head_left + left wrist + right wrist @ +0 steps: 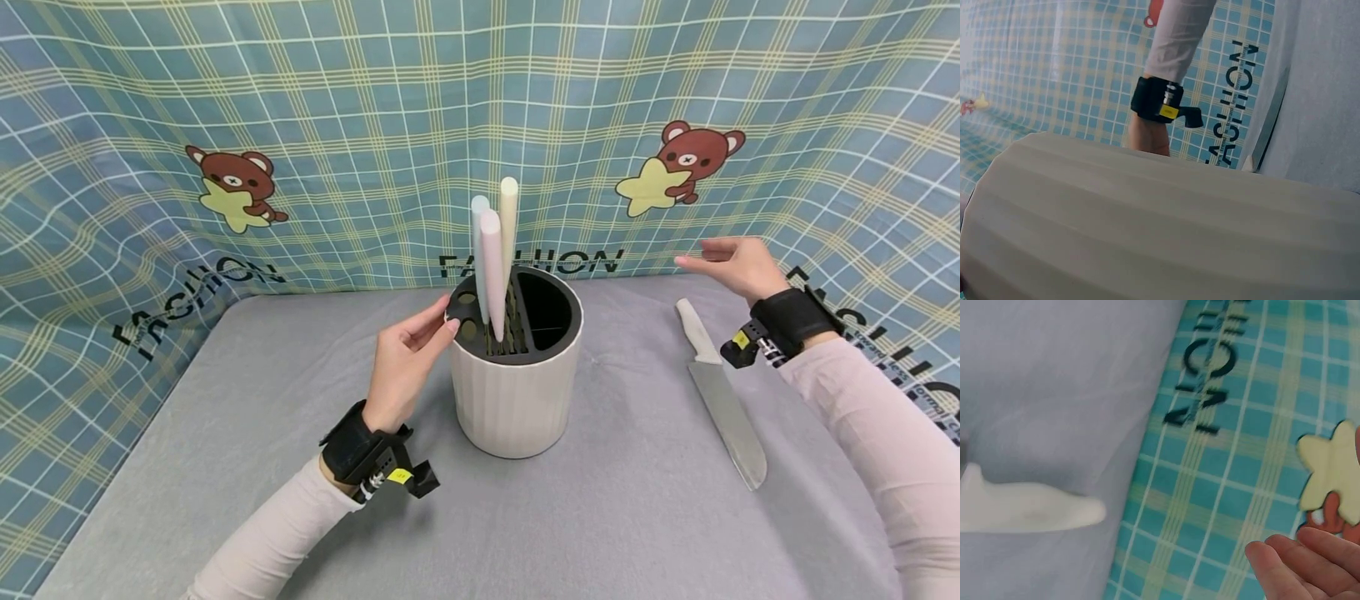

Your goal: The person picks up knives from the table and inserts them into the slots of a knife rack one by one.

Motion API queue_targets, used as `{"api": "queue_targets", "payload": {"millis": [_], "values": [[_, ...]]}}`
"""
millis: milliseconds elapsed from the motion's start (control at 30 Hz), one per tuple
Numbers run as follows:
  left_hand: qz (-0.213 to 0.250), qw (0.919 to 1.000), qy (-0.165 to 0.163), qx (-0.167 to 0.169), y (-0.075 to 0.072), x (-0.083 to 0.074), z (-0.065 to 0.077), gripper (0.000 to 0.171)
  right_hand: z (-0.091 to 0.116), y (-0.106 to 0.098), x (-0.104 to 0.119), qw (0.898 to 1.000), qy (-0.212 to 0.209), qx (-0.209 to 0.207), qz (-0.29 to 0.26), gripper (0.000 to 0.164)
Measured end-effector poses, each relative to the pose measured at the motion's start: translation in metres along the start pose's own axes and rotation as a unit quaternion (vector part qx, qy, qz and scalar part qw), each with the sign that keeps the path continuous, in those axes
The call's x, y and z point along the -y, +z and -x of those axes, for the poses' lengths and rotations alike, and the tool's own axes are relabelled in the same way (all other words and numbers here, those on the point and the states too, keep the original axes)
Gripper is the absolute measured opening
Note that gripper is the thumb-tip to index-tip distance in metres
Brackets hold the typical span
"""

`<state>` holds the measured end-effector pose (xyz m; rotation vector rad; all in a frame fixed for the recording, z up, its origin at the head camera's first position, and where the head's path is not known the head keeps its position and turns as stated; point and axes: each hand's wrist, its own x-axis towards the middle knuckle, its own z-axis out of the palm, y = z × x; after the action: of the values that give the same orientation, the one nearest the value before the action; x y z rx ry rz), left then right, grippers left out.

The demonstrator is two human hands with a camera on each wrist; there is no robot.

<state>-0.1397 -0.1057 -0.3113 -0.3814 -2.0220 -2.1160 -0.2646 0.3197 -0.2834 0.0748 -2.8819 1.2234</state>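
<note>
A white ribbed knife holder (513,408) with a black slotted top stands upright mid-table. Its wall (1147,219) fills the lower left wrist view. My left hand (401,362) grips its left rim between thumb and fingers. Three slender handles, light blue (480,242), pink (492,258) and pale yellow (508,217), rise from the slots. To the right, a kitchen knife (726,408) with a white handle (1029,506) lies flat, blade toward the front. My right hand (738,265) hovers beyond the handle end, holding nothing, its fingers (1310,562) extended and apart from the knife.
Grey cloth covers the table (225,433). Behind it hangs a checked blue-green curtain (375,125) with bears and lettering, close to the right hand. The holder's right side has a large open compartment (546,308).
</note>
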Motion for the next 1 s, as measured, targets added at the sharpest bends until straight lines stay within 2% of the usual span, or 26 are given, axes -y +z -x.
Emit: {"api": "queue_targets", "payload": {"millis": [167, 267, 333, 400, 500, 633, 667, 767, 900, 1000], "values": [[0.009, 0.9997, 0.02, 0.007, -0.002, 0.005, -0.001, 0.049, -0.009, 0.0, -0.018, 0.999, 0.037, -0.014, 0.023, 0.093], [0.027, 0.9983, 0.049, 0.017, -0.009, 0.028, -0.008, 0.049, -0.014, 0.0, -0.028, 0.997, 0.047, -0.025, 0.052, 0.09], [0.033, 0.9972, 0.064, 0.021, -0.017, 0.055, -0.018, 0.048, -0.018, 0.002, -0.035, 0.996, 0.051, -0.034, 0.062, 0.088], [0.032, 0.9964, 0.075, 0.022, -0.024, 0.075, -0.025, 0.047, -0.022, 0.003, -0.042, 0.996, 0.056, -0.038, 0.065, 0.087], [0.021, 0.9975, 0.066, 0.015, -0.02, 0.065, -0.022, 0.049, -0.027, 0.006, -0.052, 0.995, 0.074, -0.031, 0.063, 0.087], [0.017, 0.9996, 0.024, 0.004, -0.003, 0.009, -0.002, 0.048, -0.029, 0.008, -0.062, 0.992, 0.106, 0.006, 0.068, 0.089], [0.015, 0.9998, 0.015, 0.002, 0.0, 0.001, 0.0, 0.047, -0.03, 0.009, -0.065, 0.991, 0.115, 0.014, 0.066, 0.089], [0.011, 0.9999, -0.004, -0.003, 0.002, -0.006, 0.001, 0.045, -0.03, 0.013, -0.068, 0.988, 0.129, 0.02, 0.082, 0.084], [0.008, 1.0, -0.001, -0.005, 0.0, 0.002, -0.001, 0.045, -0.032, 0.022, -0.07, 0.985, 0.145, -0.003, 0.096, 0.077], [0.008, 0.9999, -0.002, -0.007, 0.0, 0.001, 0.0, 0.045, -0.036, 0.028, -0.074, 0.983, 0.152, -0.012, 0.102, 0.074]]}}
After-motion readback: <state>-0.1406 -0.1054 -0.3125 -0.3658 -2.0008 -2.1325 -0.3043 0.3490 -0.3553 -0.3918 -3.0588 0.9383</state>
